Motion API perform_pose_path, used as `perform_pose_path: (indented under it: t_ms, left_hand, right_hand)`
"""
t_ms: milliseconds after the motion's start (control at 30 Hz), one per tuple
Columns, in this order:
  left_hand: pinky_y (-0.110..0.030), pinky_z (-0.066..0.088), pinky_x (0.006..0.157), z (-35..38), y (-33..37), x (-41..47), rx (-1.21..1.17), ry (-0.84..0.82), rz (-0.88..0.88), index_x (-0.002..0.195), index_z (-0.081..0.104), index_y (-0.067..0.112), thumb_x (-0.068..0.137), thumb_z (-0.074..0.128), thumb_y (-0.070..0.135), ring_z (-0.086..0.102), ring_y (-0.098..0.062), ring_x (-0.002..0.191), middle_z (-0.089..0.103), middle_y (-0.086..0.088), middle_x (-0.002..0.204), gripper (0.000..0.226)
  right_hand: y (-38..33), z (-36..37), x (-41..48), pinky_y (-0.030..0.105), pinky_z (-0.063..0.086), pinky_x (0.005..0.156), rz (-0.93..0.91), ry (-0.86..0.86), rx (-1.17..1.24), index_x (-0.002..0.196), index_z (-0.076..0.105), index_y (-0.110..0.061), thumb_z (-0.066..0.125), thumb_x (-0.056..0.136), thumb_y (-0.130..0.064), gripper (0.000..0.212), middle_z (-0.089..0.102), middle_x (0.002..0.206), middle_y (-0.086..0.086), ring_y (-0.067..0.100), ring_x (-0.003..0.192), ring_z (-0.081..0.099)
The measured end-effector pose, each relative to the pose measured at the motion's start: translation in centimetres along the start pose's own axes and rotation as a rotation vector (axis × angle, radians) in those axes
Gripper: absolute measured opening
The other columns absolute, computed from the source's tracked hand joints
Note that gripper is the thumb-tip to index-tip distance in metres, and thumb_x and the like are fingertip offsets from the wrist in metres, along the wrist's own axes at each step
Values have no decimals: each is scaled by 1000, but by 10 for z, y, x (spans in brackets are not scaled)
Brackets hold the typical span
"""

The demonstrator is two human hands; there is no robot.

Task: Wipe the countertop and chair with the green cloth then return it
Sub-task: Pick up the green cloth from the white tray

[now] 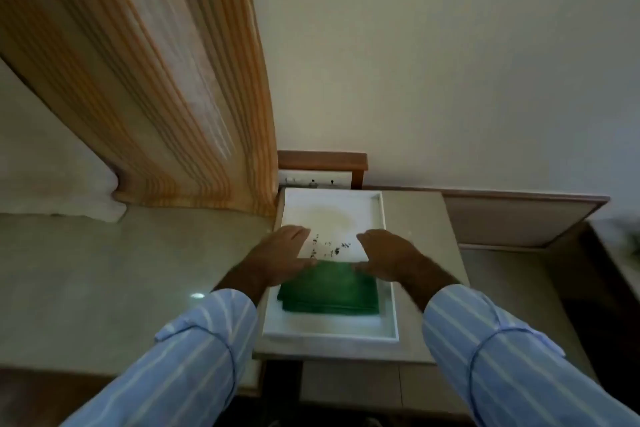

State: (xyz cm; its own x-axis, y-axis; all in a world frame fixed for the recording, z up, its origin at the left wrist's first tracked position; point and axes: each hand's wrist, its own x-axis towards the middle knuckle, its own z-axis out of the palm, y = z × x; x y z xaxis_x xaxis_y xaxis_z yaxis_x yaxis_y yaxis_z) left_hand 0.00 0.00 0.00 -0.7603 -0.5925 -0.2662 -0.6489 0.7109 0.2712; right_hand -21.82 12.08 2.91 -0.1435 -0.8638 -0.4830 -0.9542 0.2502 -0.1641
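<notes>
A folded green cloth (329, 289) lies in the near half of a shallow white tray (389, 288) on the beige countertop (104, 288). A white paper (334, 243) with small dark marks rests over the cloth's far edge. My left hand (280, 253) holds the paper's left edge, thumb near the cloth. My right hand (384, 255) holds the paper's right edge in the same way. Both arms wear blue striped sleeves. No chair is in view.
An orange striped curtain (166, 80) hangs at the left and reaches down to the countertop. A wooden frame with a white switch panel (311, 180) stands behind the tray. A lower ledge (519, 222) steps away to the right.
</notes>
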Motion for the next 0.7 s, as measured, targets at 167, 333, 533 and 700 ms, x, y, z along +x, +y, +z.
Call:
perform_pose_path:
  t_ms: [167, 333, 533, 700]
  left_hand:
    - [-42, 38, 111, 30, 0, -12, 24, -51, -98, 153, 33, 14, 98, 55, 37, 41, -25, 134, 44, -8, 148, 64]
    - [-40, 46, 98, 31, 3, -11, -114, 8, -157, 124, 60, 10, 94, 60, 28, 53, -27, 115, 54, -11, 121, 35]
    - [-25, 43, 69, 8, -28, -37, -548, 90, -218, 95, 64, 14, 87, 68, 18, 60, -23, 90, 65, -8, 96, 10]
    - [-26, 47, 66, -25, -86, -92, -778, 321, -327, 94, 62, 16, 88, 68, 17, 58, -17, 82, 64, -1, 89, 8]
  right_hand:
    - [1, 25, 2, 45, 49, 112, 7, -72, -107, 139, 58, -11, 62, 100, -34, 45, 61, 141, 13, 30, 132, 57]
    - [-5, 18, 12, 41, 53, 107, 17, -95, -140, 130, 63, -9, 66, 96, -26, 38, 62, 136, 13, 29, 129, 59]
    - [-39, -29, 27, 39, 54, 99, -59, -128, -35, 123, 64, -6, 69, 94, -31, 38, 65, 125, 14, 29, 118, 62]
    - [-114, -68, 46, 35, 55, 87, -167, -10, 127, 121, 63, -11, 71, 91, -28, 35, 66, 118, 10, 25, 104, 62]
